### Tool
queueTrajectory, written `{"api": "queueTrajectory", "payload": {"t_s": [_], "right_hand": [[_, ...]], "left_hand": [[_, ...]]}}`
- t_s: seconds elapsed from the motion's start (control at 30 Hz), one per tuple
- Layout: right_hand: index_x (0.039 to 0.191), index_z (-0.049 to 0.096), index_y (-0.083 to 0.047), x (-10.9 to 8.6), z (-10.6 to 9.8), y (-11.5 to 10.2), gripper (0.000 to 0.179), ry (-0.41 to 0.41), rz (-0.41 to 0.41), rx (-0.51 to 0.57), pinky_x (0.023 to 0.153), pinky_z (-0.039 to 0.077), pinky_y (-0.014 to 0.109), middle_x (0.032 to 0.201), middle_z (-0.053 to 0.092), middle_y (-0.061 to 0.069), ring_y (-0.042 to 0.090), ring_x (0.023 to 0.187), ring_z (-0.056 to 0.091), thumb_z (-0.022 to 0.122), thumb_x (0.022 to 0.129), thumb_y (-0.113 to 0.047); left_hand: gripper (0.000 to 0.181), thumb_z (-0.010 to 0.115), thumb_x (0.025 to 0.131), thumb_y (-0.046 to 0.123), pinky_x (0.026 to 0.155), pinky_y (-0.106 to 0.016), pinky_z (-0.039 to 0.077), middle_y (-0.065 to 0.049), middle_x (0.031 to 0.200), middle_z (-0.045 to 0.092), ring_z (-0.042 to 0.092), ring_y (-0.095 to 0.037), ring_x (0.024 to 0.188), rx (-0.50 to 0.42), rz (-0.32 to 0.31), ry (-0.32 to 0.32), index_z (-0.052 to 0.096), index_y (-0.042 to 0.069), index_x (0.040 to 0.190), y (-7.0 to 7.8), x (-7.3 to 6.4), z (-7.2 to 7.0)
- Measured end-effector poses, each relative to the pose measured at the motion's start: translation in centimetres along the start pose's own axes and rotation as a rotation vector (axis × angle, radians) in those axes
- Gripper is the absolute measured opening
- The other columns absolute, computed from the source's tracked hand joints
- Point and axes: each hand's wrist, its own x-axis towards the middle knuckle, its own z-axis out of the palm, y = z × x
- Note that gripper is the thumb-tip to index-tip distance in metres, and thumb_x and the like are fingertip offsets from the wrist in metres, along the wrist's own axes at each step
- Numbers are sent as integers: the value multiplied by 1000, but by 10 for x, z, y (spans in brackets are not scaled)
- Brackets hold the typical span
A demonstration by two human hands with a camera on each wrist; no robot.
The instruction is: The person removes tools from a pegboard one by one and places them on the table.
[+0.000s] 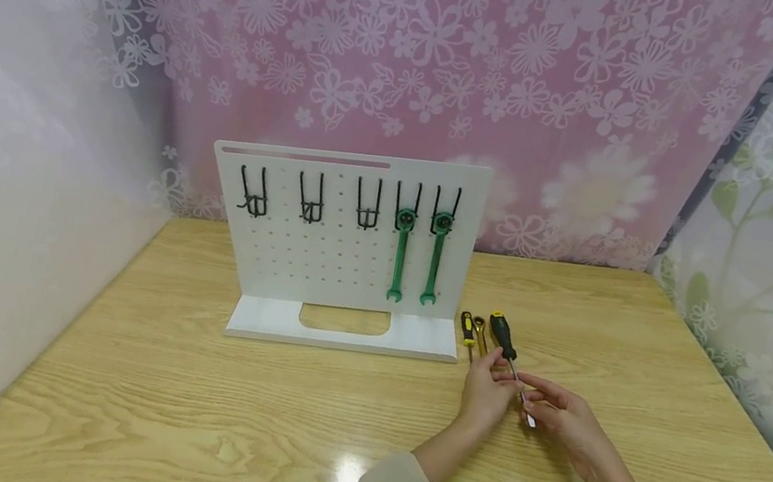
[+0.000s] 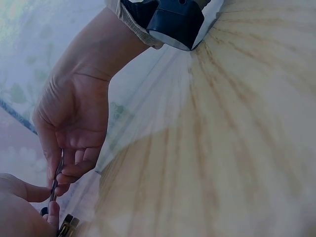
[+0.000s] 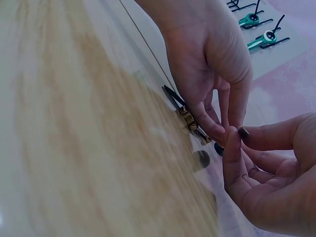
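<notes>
Both hands pinch the thin metal shaft of a screwdriver (image 1: pixel 505 337), which slants with its black-and-yellow handle away from the person and its flat tip nearer. The left hand (image 1: pixel 486 397) has its fingertips on the shaft below the handle. Closer to the tip, the right hand (image 1: pixel 571 426) grips the shaft between thumb and fingers. In the right wrist view the dark tip pokes out at the right hand's (image 3: pixel 271 182) fingertips. Just left of the handle lie a gold ratchet wrench (image 1: pixel 480 335) and a smaller black-and-yellow screwdriver (image 1: pixel 467 327), their lower ends partly hidden by the left hand.
A white pegboard (image 1: pixel 351 273) stands on the wooden table (image 1: pixel 179 402), left of the hands. Two green wrenches (image 1: pixel 399 264) hang from its right-hand hooks; three more black hooks (image 1: pixel 311 204) hold nothing. Patterned cloth (image 1: pixel 414 68) closes off the back and sides.
</notes>
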Motion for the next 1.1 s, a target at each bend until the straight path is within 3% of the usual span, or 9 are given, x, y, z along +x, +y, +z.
{"api": "queueTrajectory", "payload": {"t_s": [0.37, 0.57, 0.8, 1.1], "right_hand": [[136, 34, 9, 2, 1, 1, 50, 24, 18, -39, 68, 45, 25, 107, 48, 18, 13, 85, 49, 53, 92, -9], [132, 41, 10, 1, 7, 1, 48, 75, -22, -153, 57, 46, 27, 100, 55, 16, 14, 75, 54, 57, 90, -8], [128, 45, 12, 3, 14, 4, 47, 120, -60, -226, 60, 51, 29, 96, 58, 16, 15, 76, 59, 59, 85, -1], [122, 51, 12, 3, 20, 3, 45, 186, -96, -377, 52, 46, 25, 90, 60, 14, 16, 71, 57, 62, 79, 3]], "left_hand": [[54, 67, 71, -17, 65, -19, 51, -5, 98, 51, 61, -18, 81, 61, 5, -5, 49, -11, 122, -1, 1, 0], [54, 67, 71, -18, 64, -19, 51, -3, 97, 50, 60, -17, 81, 98, 3, -2, 51, -9, 122, 1, -1, -1], [52, 69, 70, -15, 61, -17, 49, -2, 95, 50, 59, -13, 77, 209, 43, 9, 54, -8, 119, 0, 0, -2], [51, 70, 69, -15, 61, -15, 48, 0, 92, 50, 58, -11, 75, 269, 57, 25, 56, -6, 117, 0, 0, -2]]}}
